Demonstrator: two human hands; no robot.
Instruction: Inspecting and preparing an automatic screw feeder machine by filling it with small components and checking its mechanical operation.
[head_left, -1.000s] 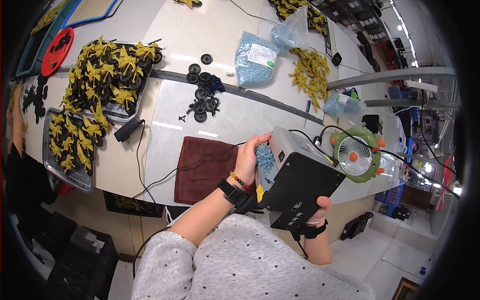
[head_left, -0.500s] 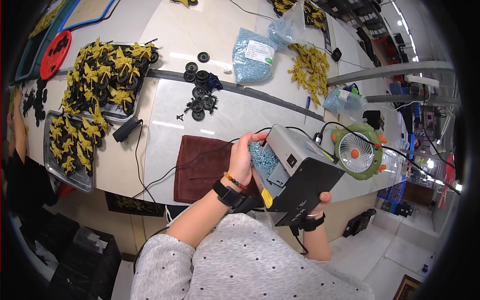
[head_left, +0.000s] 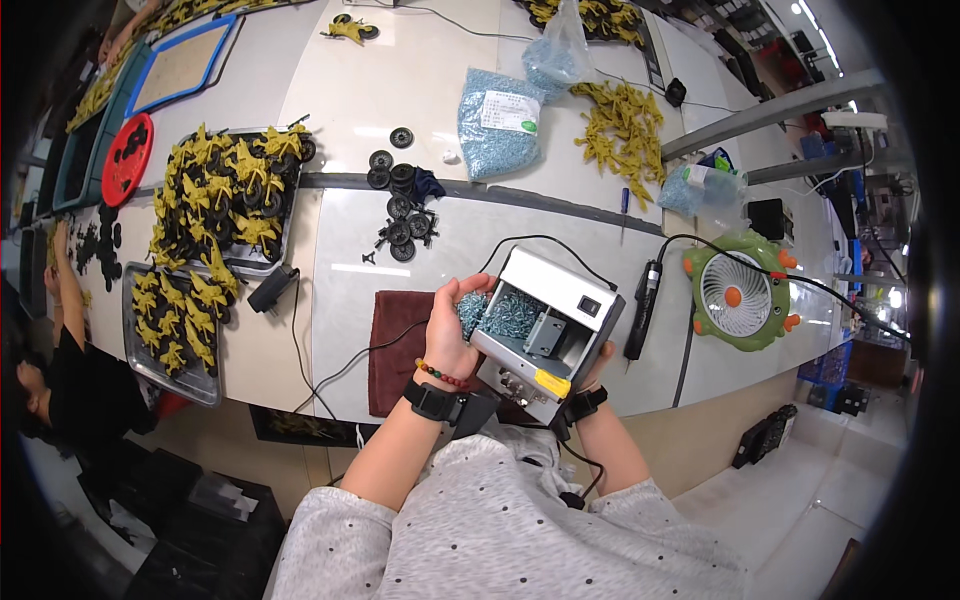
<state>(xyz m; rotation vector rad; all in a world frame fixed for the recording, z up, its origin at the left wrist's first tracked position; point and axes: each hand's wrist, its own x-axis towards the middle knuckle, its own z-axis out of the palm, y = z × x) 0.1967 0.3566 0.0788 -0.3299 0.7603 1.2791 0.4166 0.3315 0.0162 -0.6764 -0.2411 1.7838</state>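
A grey-white screw feeder (head_left: 535, 330), a box with an open top and a yellow tag (head_left: 552, 383) on its near edge, is held in front of my body. Inside lies a heap of small bluish screws (head_left: 515, 318) beside a grey metal block (head_left: 545, 335). Cupped against the box's left side, my left hand (head_left: 450, 325) holds more bluish screws (head_left: 471, 312) in its palm. My right hand (head_left: 598, 368) grips the feeder at its right side; most of its fingers are hidden behind the box. Under and left of my left hand lies a folded maroon cloth (head_left: 392, 350).
Black wheels (head_left: 400, 210) lie beyond the cloth. Trays of yellow-and-black toy motorcycles (head_left: 215, 200) stand at left. Behind are a bag of bluish screws (head_left: 495, 150) and yellow parts (head_left: 620, 130). A black electric screwdriver (head_left: 643, 310) and green fan (head_left: 738, 293) stand right. Another person sits far left.
The feeder has turned from a steep tilt, black underside showing, to nearly level with its open top facing up. Both hands have shifted left with it.
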